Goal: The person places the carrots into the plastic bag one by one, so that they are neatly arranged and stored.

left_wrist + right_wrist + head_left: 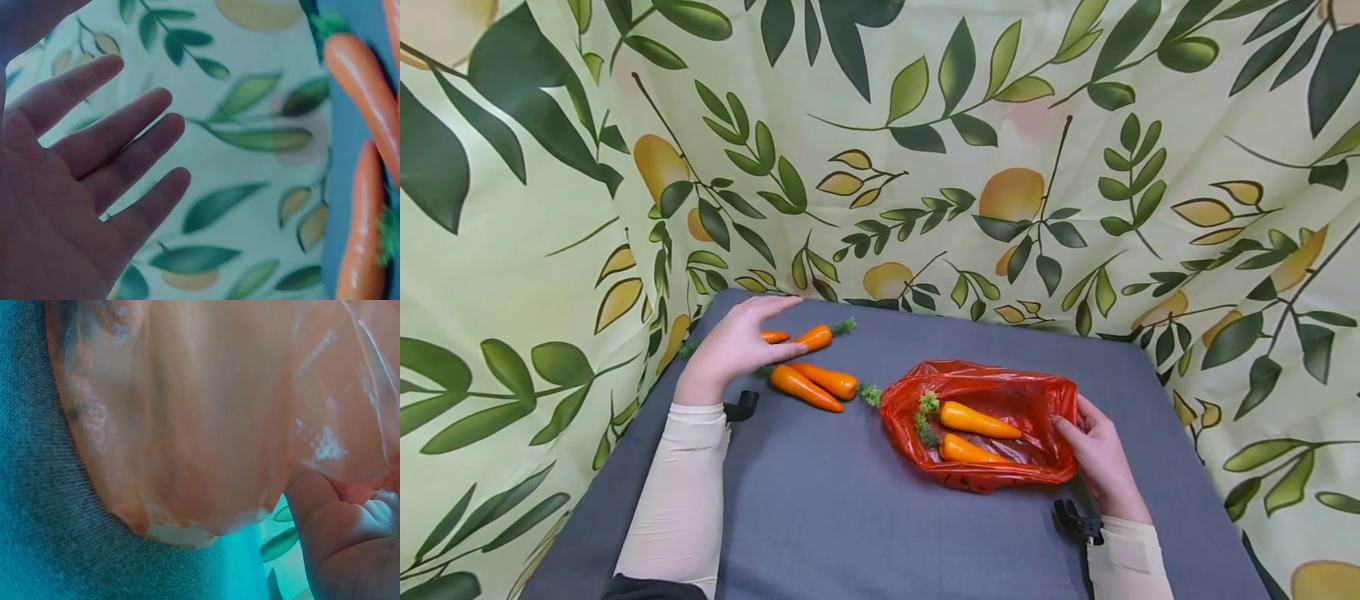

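My left hand (741,342) hovers over the back left of the table with fingers spread, holding nothing; its bare palm faces the left wrist view. Beside and below it lie several orange toy carrots (805,387) with green tufts. On the right, a red plastic bag (902,433) stands with its mouth spread wide. Two lighter orange carrots (977,419) lie inside, tufts toward the left. My right hand (1101,454) pinches the bag's right rim, thumb on the inner side. In the right wrist view the bag (206,425) fills most of the picture, hiding its contents.
A grey cloth covers the table (820,517). Leaf-patterned fabric (925,167) hangs behind it and along the left and right sides. A black wrist mount (741,406) sits on the left wrist, another (1075,521) on the right.
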Demonstrator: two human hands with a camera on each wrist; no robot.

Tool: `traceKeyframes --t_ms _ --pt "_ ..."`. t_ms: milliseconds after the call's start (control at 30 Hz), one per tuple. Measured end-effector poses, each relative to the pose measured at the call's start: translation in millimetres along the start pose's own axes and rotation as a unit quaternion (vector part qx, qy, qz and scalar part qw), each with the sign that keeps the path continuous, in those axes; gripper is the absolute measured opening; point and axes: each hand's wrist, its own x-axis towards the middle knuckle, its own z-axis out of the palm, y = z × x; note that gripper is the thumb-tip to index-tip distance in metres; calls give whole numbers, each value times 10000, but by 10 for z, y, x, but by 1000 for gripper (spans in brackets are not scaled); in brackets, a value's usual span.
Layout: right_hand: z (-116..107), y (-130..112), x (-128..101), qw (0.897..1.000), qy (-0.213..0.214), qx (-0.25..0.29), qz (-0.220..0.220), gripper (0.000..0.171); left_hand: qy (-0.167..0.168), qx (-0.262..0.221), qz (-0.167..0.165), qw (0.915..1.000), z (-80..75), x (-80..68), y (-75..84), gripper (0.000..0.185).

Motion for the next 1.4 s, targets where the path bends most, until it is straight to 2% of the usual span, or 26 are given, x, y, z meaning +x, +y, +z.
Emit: traceKeyframes --t_ms 200,300,500,633,800,1100,1400 --pt "7 0 22 10000 -28 -60 -10 58 9 -132 -365 9992 -35 -91 -341 82" --pt "10 2 27 10000 -29 -43 -10 58 -18 -163 -495 9986 -37 -119 -477 84" --pt "17 9 12 9999 -27 -119 65 59 157 -199 -743 9969 -62 -179 -711 84" --pt "28 1 -2 9995 -48 -303 116 58 214 -199 -883 9957 -71 -226 -820 83" --pt "39 -15 0 9995 -17 -274 131 58 284 -141 -979 9947 -51 -225 -946 81" --pt "31 -12 -4 9991 30 -364 218 60 448 251 -779 9956 49 -183 -1180 75" --pt "31 -23 -10 9986 52 -475 218 60 244 344 -1000 9941 195 -214 -1310 68"
